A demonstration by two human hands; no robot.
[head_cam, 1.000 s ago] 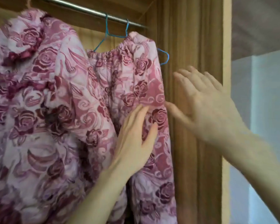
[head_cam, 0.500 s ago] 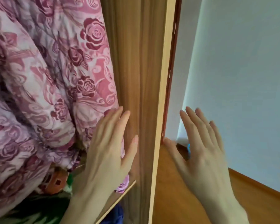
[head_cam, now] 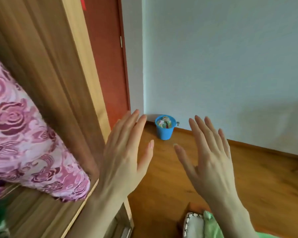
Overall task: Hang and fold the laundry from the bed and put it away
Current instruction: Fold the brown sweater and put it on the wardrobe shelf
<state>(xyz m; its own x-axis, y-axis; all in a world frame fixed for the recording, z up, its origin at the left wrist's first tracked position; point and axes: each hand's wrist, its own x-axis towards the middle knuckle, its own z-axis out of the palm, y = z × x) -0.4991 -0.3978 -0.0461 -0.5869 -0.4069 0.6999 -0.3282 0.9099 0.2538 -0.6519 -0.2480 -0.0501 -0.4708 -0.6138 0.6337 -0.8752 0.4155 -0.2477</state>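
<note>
Both hands up, left hand [head_cam: 126, 157] and right hand [head_cam: 212, 157] spread flat, holding nothing | pink rose-print laundry [head_cam: 24, 145] hangs inside wooden wardrobe [head_cam: 46, 66]; blue bucket [head_cam: 164, 129] in far corner

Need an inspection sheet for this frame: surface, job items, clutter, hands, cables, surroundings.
Surface: wooden wardrobe shelf, partly bare; wooden floor.
Job's things: pink floral garment hanging inside the wardrobe, hem at the shelf; green cloth at the bottom edge.
Clutter: blue bucket with colourful contents, in the corner.
Hands: left hand and right hand both open, empty, fingers spread, touching nothing.
Cables: nothing seen.
Surroundings: wardrobe side panel, red door, pale wall.
</note>
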